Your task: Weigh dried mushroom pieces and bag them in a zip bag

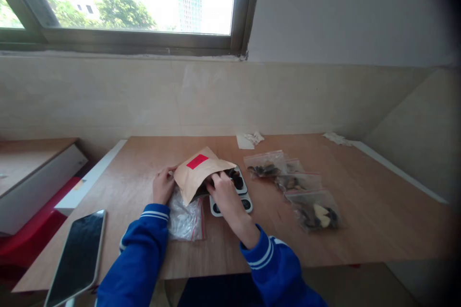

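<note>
My left hand [163, 185] grips the left edge of a brown paper envelope [196, 172] with a red label, holding it tilted over a small digital scale [242, 196]. My right hand [225, 192] is at the envelope's open mouth, fingers curled on the lower edge, next to dark dried pieces [237, 180] lying on the scale. An empty clear zip bag [185, 220] with a red seal lies on the wooden table [360, 201] below the envelope, between my arms.
Three clear zip bags with dried pieces lie in a row to the right [268, 165], [298, 182], [317, 213]. A phone [77, 254] lies face up at the front left. Crumpled paper [250, 139] sits near the wall. A lower bench [32, 172] stands left.
</note>
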A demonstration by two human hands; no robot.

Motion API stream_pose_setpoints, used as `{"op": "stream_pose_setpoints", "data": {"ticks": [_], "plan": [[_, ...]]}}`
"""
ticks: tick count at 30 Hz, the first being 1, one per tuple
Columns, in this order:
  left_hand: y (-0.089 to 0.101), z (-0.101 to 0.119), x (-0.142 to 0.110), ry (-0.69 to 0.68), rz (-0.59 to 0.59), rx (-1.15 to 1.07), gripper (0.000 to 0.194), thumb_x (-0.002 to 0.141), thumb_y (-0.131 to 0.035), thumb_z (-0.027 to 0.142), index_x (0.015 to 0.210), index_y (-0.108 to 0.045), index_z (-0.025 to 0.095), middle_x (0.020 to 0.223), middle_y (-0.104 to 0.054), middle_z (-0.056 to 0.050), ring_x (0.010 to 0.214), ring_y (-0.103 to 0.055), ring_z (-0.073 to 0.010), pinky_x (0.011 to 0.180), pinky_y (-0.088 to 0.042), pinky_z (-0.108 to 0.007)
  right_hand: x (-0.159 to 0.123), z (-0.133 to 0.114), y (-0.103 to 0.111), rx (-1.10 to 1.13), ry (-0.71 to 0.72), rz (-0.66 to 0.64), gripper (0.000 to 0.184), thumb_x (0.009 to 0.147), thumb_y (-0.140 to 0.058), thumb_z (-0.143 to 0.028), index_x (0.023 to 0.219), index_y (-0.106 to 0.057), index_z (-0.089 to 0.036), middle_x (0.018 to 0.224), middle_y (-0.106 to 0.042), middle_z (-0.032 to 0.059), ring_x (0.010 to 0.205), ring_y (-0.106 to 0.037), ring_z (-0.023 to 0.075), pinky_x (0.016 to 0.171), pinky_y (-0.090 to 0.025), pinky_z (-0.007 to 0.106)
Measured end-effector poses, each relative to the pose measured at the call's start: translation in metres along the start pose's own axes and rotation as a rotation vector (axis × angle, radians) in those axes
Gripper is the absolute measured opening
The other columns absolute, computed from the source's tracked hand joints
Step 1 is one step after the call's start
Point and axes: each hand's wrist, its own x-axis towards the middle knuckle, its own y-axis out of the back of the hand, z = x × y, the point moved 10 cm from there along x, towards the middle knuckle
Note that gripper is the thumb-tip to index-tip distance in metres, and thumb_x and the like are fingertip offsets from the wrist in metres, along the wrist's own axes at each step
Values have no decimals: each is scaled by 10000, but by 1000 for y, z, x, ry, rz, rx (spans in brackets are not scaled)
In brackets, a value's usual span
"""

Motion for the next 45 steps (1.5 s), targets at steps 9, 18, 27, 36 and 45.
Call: {"op": "stream_pose_setpoints", "data": {"ticks": [9,18,27,36,45], "plan": [[-2,0,0,-12,-20,20,303,791,-521,312,1040,-667,220,894,-713,-40,817,-601,-215,808,-421,-330,-16,0,36,405,70,161,145,805,-543,-105,880,-637,-185,908,-616,42,842,-618,164,787,-513,281],[-2,-3,-1,-9,-6,84,293,804,-514,321,1029,-669,217,926,-714,-52,853,-596,-230,809,-429,-337,-39,35,58,727,-16,237,122,822,-587,-200,943,-572,-206,915,-606,20,870,-621,148,804,-527,277],[2,-9,1,92,49,261,378,858,-430,491,876,-639,177,955,-676,-121,887,-575,-284,802,-426,-388,-70,101,51,260,-118,314,179,823,-532,-158,994,-570,-196,954,-602,59,867,-597,187,779,-504,326],[9,-19,1,165,112,230,452,830,-421,532,908,-641,146,923,-656,-152,911,-581,-295,858,-423,-418,-71,97,15,87,49,231,329,869,-381,-55,1054,-604,-212,1052,-600,72,1017,-598,199,912,-483,340],[8,-21,1,167,111,210,462,817,-412,546,904,-639,154,935,-649,-151,923,-576,-298,878,-416,-434,-69,93,7,46,107,236,328,928,-381,-108,1127,-624,-207,1107,-602,79,1034,-602,183,927,-484,307]]}}
